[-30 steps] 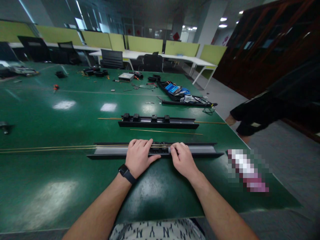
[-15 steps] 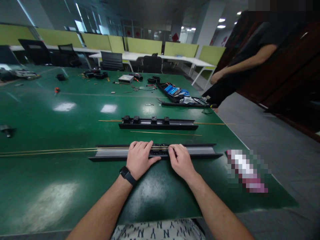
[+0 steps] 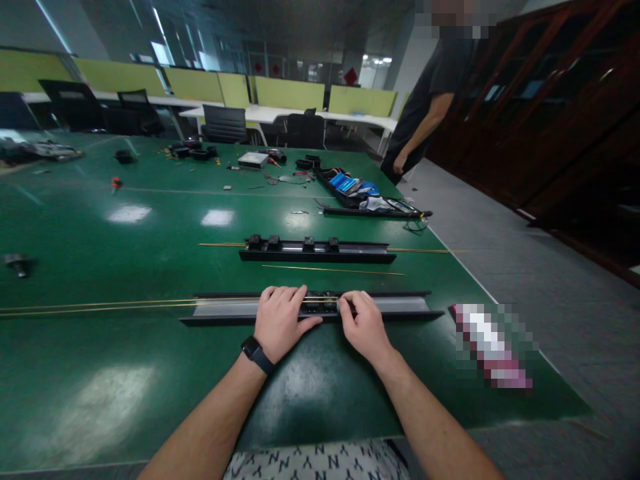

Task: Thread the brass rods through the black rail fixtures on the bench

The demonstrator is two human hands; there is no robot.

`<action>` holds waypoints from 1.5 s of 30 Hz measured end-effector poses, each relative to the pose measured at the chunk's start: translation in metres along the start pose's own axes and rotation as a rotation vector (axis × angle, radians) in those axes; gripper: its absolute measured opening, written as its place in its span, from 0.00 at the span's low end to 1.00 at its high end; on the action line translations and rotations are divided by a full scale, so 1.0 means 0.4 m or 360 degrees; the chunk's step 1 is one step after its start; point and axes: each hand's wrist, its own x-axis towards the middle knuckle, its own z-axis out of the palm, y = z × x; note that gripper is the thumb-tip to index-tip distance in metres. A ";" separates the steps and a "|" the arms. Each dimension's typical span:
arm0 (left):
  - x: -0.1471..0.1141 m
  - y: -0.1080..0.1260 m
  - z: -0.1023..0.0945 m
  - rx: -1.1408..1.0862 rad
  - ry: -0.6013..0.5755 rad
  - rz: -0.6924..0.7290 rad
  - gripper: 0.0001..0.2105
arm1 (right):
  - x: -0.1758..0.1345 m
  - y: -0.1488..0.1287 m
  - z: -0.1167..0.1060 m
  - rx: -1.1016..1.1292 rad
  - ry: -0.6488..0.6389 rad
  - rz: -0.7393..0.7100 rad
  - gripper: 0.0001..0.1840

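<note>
A long black channel (image 3: 407,304) with a pale grey floor lies crosswise on the green table before me. My left hand (image 3: 281,319) rests across it, fingers over the far wall and thumb along the near edge. Two thin brass rods (image 3: 100,305) run in from the left, pass under that hand and reach black blocks (image 3: 320,307) inside the channel. My right hand (image 3: 364,323) is closed in a pinch at the rods' right end, beside the blocks. Its fingers hide the exact contact.
Beyond lies a second black channel (image 3: 320,256) with several black blocks and brass rods. One loose rod (image 3: 333,270) lies between the channels. A blurred pinkish item (image 3: 493,347) is at right. Tools and parts, including a white box (image 3: 253,160), are farther back. A person (image 3: 425,107) stands past the table.
The person at right has moved farther back and leftward in view. Both my hands stay nearly in place at the channel. The view has shifted slightly.
</note>
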 end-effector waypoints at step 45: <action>-0.004 -0.002 0.011 -0.0014 0.0036 0.0014 0.29 | 0.053 0.009 -0.034 0.0240 -0.0247 0.0403 0.11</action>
